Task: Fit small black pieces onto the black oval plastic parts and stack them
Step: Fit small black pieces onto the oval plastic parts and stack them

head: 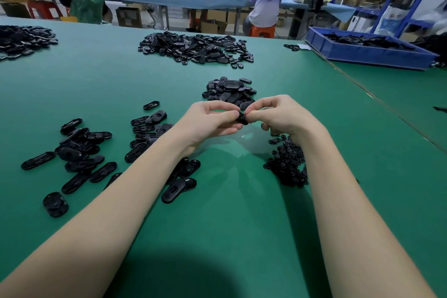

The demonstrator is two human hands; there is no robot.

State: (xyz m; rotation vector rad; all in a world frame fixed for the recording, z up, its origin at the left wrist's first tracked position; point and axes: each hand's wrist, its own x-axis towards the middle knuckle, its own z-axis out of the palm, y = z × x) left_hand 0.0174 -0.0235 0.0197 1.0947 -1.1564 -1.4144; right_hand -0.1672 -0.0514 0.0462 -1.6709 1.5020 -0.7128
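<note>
oval part (242,119) between both hands (pinched)

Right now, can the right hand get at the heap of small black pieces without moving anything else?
Probably yes. The heap of small black pieces lies directly under the right hand's wrist, nothing covering it. But both hands are pinching one black oval part; the left hand would have to hold it alone.

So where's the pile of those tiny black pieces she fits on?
In the head view, the pile of small black pieces lies on the green table, right of centre, just under the right hand and wrist.
</note>
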